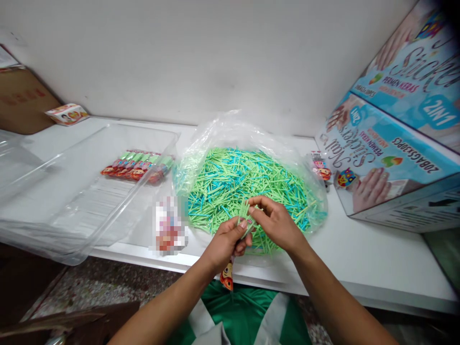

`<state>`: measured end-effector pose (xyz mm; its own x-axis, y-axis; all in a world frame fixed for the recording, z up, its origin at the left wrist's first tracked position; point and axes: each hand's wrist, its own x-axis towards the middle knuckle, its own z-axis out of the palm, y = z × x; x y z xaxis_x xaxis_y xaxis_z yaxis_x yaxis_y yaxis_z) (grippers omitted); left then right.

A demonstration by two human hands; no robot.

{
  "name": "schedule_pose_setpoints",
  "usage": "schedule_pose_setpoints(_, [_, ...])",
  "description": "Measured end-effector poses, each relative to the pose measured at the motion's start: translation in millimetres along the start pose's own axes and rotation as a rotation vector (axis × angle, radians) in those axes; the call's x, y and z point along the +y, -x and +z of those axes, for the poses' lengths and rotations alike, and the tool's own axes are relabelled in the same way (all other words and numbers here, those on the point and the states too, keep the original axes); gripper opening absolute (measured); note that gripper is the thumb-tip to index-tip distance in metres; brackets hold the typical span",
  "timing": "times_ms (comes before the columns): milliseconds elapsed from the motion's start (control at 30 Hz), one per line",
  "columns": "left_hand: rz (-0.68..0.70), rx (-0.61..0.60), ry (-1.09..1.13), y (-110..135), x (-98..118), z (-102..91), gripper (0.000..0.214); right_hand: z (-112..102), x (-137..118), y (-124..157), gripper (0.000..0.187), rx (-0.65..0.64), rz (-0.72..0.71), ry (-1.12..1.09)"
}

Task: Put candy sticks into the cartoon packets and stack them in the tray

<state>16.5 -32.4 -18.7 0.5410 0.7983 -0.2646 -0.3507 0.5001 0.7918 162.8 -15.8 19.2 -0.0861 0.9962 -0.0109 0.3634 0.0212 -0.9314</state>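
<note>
My left hand [228, 237] is closed around a small printed packet [227, 277], whose cartoon end hangs below my fist. Thin green sticks [245, 211] stand up out of that grip. My right hand [278, 223] pinches at the upper part of these sticks, its fingers bent and touching them; my fingers partly hide the packet's upper part. Right behind both hands, a clear plastic bag [233, 122] lies wide open, heaped with green and blue sticks [237, 175].
A clear plastic tray [89, 239] on the left holds a row of filled packets [134, 165]. Blue printed boxes [391, 158] are stacked at right, near a small packet [321, 165]. A brown carton [27, 103] and a small box [67, 114] stand back left. The white table [359, 254] ends just before me.
</note>
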Motion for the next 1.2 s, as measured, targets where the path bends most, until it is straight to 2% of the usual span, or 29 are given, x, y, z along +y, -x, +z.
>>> schedule_pose_setpoints(367, [-0.026,0.0,-0.088,3.3,8.3,0.9,0.031,-6.0,-1.4,1.1,0.008,-0.007,-0.014,0.156])
schedule_pose_setpoints(433, [-0.029,-0.003,-0.118,3.5,9.0,0.8,0.032,-7.3,-0.5,1.3,0.01,-0.018,-0.025,0.131])
schedule_pose_setpoints(533, [-0.019,-0.026,-0.16,3.3,7.4,0.3,0.032,-7.0,0.0,0.6,0.022,-0.033,-0.066,0.01])
schedule_pose_setpoints(600, [0.0,-0.034,-0.203,2.8,6.0,-0.2,0.032,-5.6,-0.8,0.2,0.021,-0.038,-0.095,-0.044])
schedule_pose_setpoints(800, [0.029,-0.02,-0.271,5.1,6.7,-5.5,0.035,-4.4,1.7,0.3,0.021,-0.117,-0.073,0.025])
schedule_pose_setpoints(900, [-0.016,0.056,-0.228,11.6,6.7,-11.5,0.034,-6.9,12.2,-7.1,0.027,-0.034,-0.089,-0.042])
schedule_pose_setpoints(967, [-0.049,0.124,-0.163,16.9,6.3,-16.1,0.033,-7.1,19.8,-15.7,0.026,0.004,-0.107,0.068])
schedule_pose_setpoints(1033, [-0.064,0.177,-0.103,22.0,6.6,-20.4,0.033,-4.6,25.3,-25.2,0.023,0.029,-0.163,0.3])
schedule_pose_setpoints(1100, [-0.053,0.206,-0.06,25.7,7.9,-23.9,0.032,0.7,28.8,-33.6,0.021,0.097,-0.223,0.531])
schedule_pose_setpoints(1200, [-0.012,0.206,-0.042,28.0,10.8,-26.7,0.031,10.9,34.4,-43.2,0.028,0.173,-0.279,0.809])
